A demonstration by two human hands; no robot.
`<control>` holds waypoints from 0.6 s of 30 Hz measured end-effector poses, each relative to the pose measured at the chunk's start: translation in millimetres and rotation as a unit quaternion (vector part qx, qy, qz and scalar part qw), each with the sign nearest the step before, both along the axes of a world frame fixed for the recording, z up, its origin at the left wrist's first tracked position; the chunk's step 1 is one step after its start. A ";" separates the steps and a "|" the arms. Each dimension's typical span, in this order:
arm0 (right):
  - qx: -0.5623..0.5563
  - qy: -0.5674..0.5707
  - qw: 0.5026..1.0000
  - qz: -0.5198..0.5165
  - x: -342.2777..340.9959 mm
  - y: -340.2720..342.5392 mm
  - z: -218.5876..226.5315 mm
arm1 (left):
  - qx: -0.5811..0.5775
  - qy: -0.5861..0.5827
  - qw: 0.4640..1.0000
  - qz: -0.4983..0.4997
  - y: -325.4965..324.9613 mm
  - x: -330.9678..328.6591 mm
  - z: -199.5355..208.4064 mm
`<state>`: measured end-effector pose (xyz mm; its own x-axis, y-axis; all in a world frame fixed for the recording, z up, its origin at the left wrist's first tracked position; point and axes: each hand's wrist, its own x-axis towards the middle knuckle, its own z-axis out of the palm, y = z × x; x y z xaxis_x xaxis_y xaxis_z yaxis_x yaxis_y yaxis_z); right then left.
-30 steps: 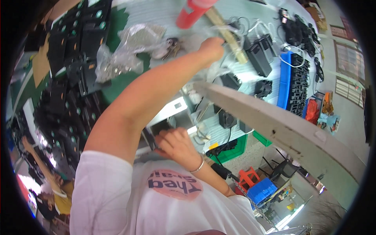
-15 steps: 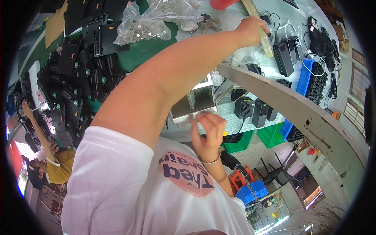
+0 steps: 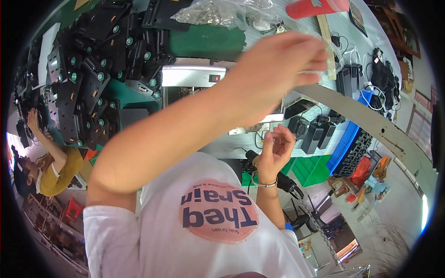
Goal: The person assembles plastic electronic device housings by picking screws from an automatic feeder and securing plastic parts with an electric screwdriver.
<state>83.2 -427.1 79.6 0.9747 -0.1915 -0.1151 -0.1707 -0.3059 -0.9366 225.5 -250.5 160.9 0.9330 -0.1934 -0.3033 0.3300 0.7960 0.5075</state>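
My left arm reaches across the bench from the left, and my left hand point(image 3: 294, 67) is smeared by motion. It hovers above the metal post's end, close to a clear plastic bag; whether anything sits in its fingers is hidden. Below it my right hand point(image 3: 276, 150), with a bracelet at the wrist, is raised palm up. Its fingers are loosely curled and apart from the thumb, with nothing visible in them. A silver box-shaped machine point(image 3: 185, 76) with a small red-lit switch lies partly behind my left forearm. A black cylindrical tool point(image 3: 288, 185) hangs behind my right wrist.
Black brackets point(image 3: 99, 76) crowd the left bench. A bag of small metal parts point(image 3: 208, 14), a red cup point(image 3: 315, 7) and a wooden strip point(image 3: 327, 46) lie at the back. The metal post point(image 3: 366, 120) slants right, beside black adapters point(image 3: 313, 136) and a blue bin point(image 3: 343, 148). A co-worker point(image 3: 60, 167) works far left.
My left hand has come back from the wooden strip toward my right hand. My right hand has risen slightly and shifted right. The view has swung, showing more of the silver machine.
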 end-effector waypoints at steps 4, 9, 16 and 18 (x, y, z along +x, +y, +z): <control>0.012 0.007 1.000 0.022 -15.3 0.8 1.4 | -0.117 0.085 0.989 0.031 76.4 -113.4 2.9; 0.024 -0.041 0.999 0.018 -9.2 15.3 -8.4 | -0.189 0.175 0.964 0.061 93.3 -219.7 -21.2; -0.351 -0.204 0.901 0.150 18.9 30.4 2.7 | 0.001 0.037 0.993 -0.110 75.7 -257.3 -77.4; -0.458 -0.183 0.843 0.213 20.5 33.3 8.7 | 0.022 0.023 0.989 -0.143 66.1 -260.8 -87.2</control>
<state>103.8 -393.7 88.2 0.9158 0.3394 0.2149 0.3863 -0.8908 -0.2393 -35.3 -184.4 73.8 0.8277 -0.4327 -0.3574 0.5612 0.6451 0.5185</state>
